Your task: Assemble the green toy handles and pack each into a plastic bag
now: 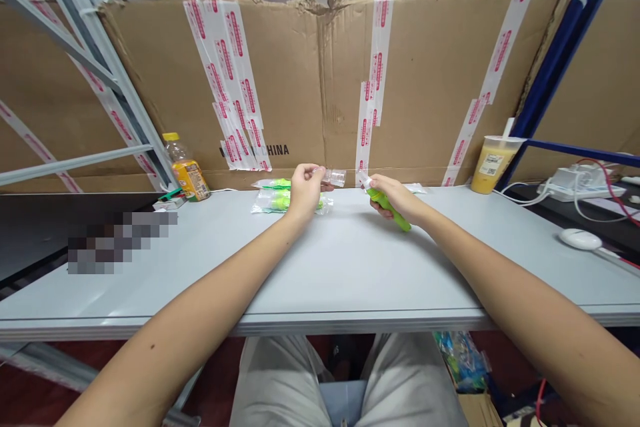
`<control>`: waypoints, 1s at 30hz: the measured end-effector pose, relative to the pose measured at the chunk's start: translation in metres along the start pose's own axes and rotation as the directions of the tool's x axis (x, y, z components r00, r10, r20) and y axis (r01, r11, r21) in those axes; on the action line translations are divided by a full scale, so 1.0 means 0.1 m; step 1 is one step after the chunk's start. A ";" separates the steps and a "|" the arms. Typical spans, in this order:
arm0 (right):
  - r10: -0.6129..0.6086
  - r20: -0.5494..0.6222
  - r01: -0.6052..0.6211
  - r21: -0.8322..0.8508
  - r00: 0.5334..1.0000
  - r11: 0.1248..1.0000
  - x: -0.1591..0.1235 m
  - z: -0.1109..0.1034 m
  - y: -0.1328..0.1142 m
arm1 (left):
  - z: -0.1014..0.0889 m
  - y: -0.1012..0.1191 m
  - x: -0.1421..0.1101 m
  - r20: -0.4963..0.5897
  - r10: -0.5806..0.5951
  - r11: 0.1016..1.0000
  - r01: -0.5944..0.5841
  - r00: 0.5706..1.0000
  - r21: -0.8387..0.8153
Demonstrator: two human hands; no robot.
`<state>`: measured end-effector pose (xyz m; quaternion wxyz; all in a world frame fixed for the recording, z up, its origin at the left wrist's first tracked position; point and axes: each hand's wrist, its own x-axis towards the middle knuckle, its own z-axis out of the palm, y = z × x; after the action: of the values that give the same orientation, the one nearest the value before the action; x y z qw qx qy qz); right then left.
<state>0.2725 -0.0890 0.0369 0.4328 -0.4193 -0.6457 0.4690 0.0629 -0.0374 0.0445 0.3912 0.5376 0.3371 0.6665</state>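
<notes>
Above the far part of the table, my left hand (305, 192) is closed round a clear plastic tube (335, 177) that sticks out to the right. My right hand (393, 198) grips a bright green handle (399, 219) with a whitish end (365, 182) pointing at the tube. A small gap separates the two pieces. Behind and beside my left hand lie clear plastic packets (267, 201) with green things inside. Another clear packet (415, 188) lies partly hidden behind my right hand. The exact kind of the green piece cannot be made out.
A cardboard wall (425, 80) closes off the back of the white table (320, 280). A juice bottle (193, 177) stands at the back left, a drink cup (495, 165) with a straw at the back right. A white mouse-shaped object (580, 239) and cables lie at the right.
</notes>
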 end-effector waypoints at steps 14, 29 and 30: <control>-0.282 -0.045 0.177 -0.679 0.958 0.712 -0.02 0.00 0.06 | 0.08 -0.06 -0.16 0.178 0.133 0.984 -0.152 0.975 0.096; -0.296 -0.024 0.168 -0.777 0.955 0.607 -0.06 0.05 0.01 | 0.10 -0.05 -0.21 0.207 0.105 0.981 -0.136 0.973 0.141; -0.297 -0.028 0.166 -0.779 0.954 0.605 -0.06 0.05 0.01 | 0.10 -0.05 -0.21 0.211 0.107 0.981 -0.138 0.971 0.134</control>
<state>0.2697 -0.0956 0.0339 0.3190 -0.5108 -0.7964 0.0555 0.0759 -0.0530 0.0323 0.3408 0.6502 0.3098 0.6043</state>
